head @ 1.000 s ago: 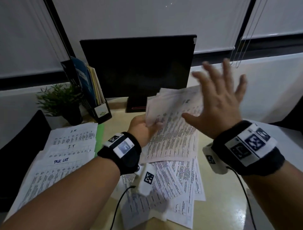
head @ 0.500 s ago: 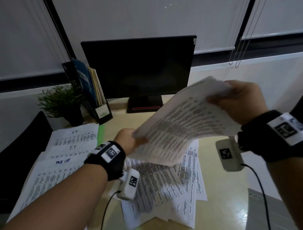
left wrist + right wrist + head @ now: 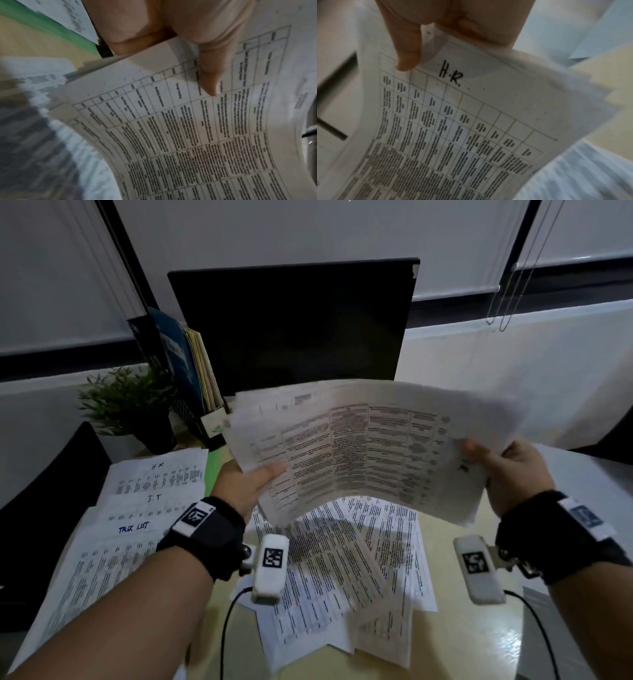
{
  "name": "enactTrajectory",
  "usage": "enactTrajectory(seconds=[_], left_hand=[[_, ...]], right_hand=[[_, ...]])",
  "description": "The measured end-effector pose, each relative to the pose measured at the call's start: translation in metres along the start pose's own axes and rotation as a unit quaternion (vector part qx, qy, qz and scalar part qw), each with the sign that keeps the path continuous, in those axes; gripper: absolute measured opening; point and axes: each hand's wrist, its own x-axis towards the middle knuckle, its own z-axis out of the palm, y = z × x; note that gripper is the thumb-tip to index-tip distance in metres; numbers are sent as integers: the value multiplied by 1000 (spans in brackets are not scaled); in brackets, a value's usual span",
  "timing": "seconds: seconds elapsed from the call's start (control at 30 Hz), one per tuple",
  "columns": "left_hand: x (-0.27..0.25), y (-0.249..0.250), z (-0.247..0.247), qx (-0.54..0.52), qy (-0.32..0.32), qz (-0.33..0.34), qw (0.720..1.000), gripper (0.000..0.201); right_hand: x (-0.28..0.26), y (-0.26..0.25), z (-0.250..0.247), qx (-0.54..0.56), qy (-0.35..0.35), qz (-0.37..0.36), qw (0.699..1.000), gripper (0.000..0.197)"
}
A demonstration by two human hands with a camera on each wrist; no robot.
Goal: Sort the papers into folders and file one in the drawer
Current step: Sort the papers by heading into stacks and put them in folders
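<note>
I hold a sheaf of printed table sheets (image 3: 359, 450) in the air above the desk, bowed between both hands. My left hand (image 3: 253, 481) pinches its left edge, thumb (image 3: 207, 75) on top of the sheets (image 3: 188, 135). My right hand (image 3: 503, 470) pinches the right edge, where the top sheet (image 3: 471, 121) carries a handwritten "H.R."; the thumb (image 3: 407, 54) lies on it. Loose printed pages (image 3: 342, 570) lie scattered on the desk below. At the left, sorted sheets (image 3: 137, 501) headed "HR", "IT" and "TASK LIST" overlap, with a green folder edge (image 3: 214, 467) beside them.
A dark monitor (image 3: 294, 326) stands at the back centre. Left of it are a file holder with folders (image 3: 185, 371) and a small potted plant (image 3: 133, 405). A dark chair back (image 3: 44, 491) is at the far left. The yellowish desk (image 3: 479, 631) shows at the right.
My right hand, open above the papers a second ago, has taken the sheaf's right edge. Both hands have turned the sheaf level and spread it sideways.
</note>
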Motion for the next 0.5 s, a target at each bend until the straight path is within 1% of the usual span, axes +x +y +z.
enactTrajectory(seconds=[0.07, 0.1, 0.13, 0.17, 0.2, 0.23, 0.27, 0.33, 0.4, 0.43, 0.5], left_hand=[[-4, -10, -4, 18, 5, 3, 1000, 23], [-7, -16, -5, 38, 7, -3, 999, 24], [-10, -23, -6, 66, 9, -14, 998, 23], [-12, -29, -6, 93, 12, -29, 995, 22], [-13, -35, -5, 113, 18, -42, 993, 20], [-12, -39, -4, 125, 27, -52, 990, 18], [-11, -41, -4, 131, 40, -57, 989, 17], [-9, -40, -4, 144, 54, -51, 987, 17], [-8, -34, -6, 140, 47, -39, 988, 13], [-7, -30, -7, 127, 46, -30, 990, 13], [-5, -22, -9, 66, 59, -11, 996, 14]], right_hand=[[-7, 22, -3, 19, 9, 36, 999, 13], [-11, 33, -5, 26, 6, 54, 998, 25], [-15, 44, -5, 23, -1, 72, 997, 47], [-18, 52, -4, 13, -15, 86, 996, 60], [-21, 59, -2, -4, -21, 102, 995, 53], [-21, 63, 0, -17, -16, 110, 994, 37], [-20, 65, 2, -32, -1, 120, 992, 26], [-14, 64, 2, -41, 18, 132, 990, 22], [-9, 57, 2, -53, 16, 115, 992, 21], [-6, 55, 1, -46, 13, 103, 993, 22], [-4, 51, -1, -13, 10, 86, 996, 27]])
